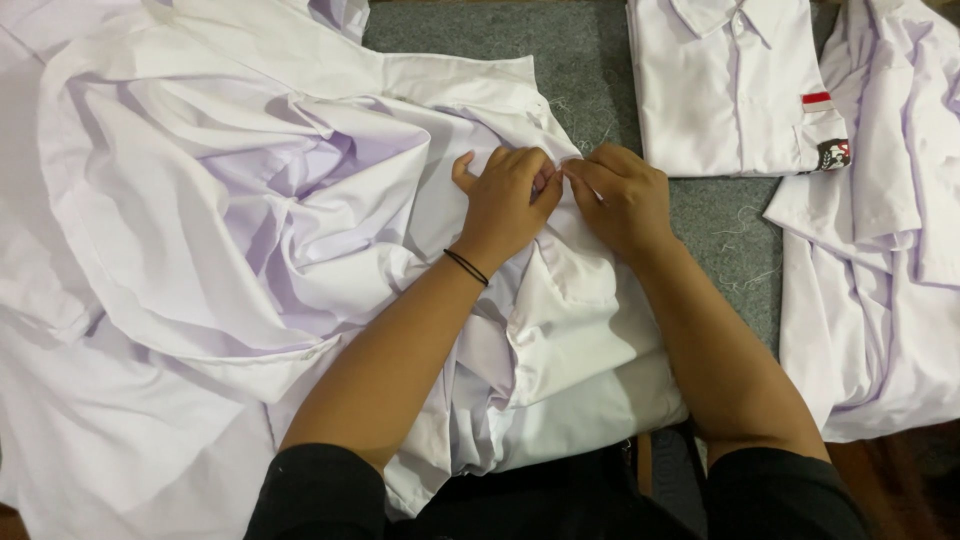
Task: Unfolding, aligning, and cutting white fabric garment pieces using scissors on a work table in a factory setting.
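Observation:
A crumpled white shirt [250, 230] lies spread over the grey felt table [590, 70], filling the left and middle of the head view. My left hand [505, 200] and my right hand [622, 195] meet at the shirt's right edge, fingertips touching, both pinching the same bit of white cloth near its hem. A thin black band sits on my left wrist. What lies between the fingertips is too small to tell. Both arms wear black sleeves.
A neatly folded white shirt [735, 85] with a red-and-white pocket patch lies at the top right. Another loose white shirt [880, 270] is heaped along the right edge. Loose threads [745, 250] are scattered on the grey felt between them.

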